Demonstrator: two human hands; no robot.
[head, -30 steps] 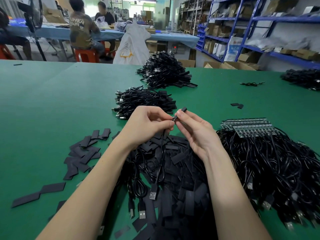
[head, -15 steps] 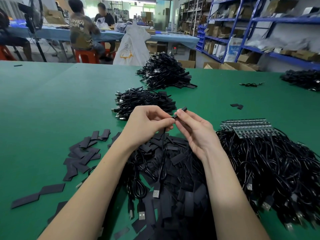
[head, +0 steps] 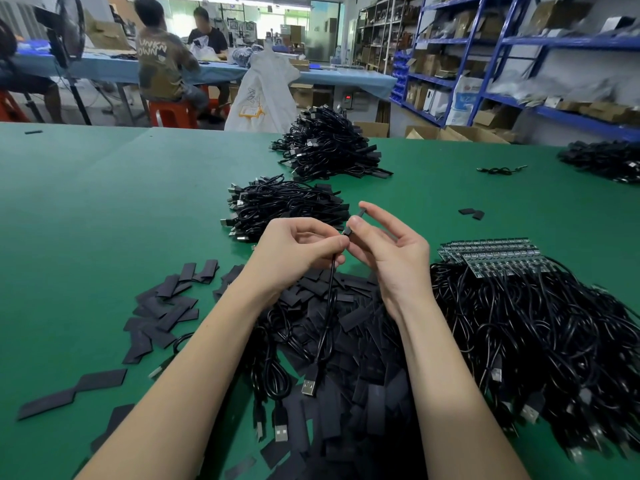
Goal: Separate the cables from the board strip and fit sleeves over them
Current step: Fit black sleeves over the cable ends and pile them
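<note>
My left hand (head: 294, 252) pinches a thin black cable (head: 327, 317) near its top end; the cable hangs down to a USB plug (head: 309, 388). My right hand (head: 391, 252) pinches a short black sleeve (head: 354, 223) between thumb and forefinger, right at the cable's end, with its other fingers spread. Under both hands lies a heap of flat black sleeves (head: 346, 341). Green board strips (head: 495, 254) rest on a big tangle of black cables (head: 554, 341) at the right.
Two piles of finished cables (head: 287, 206) (head: 329, 147) lie farther back on the green table (head: 104, 209). Loose sleeves (head: 166, 306) are scattered at the left. Another cable pile (head: 606, 161) sits far right. People sit at a blue table behind; shelves stand right.
The sleeve has tilted more upright at the cable end. My right hand's other fingers have spread wider. The hanging plug has shifted a little.
</note>
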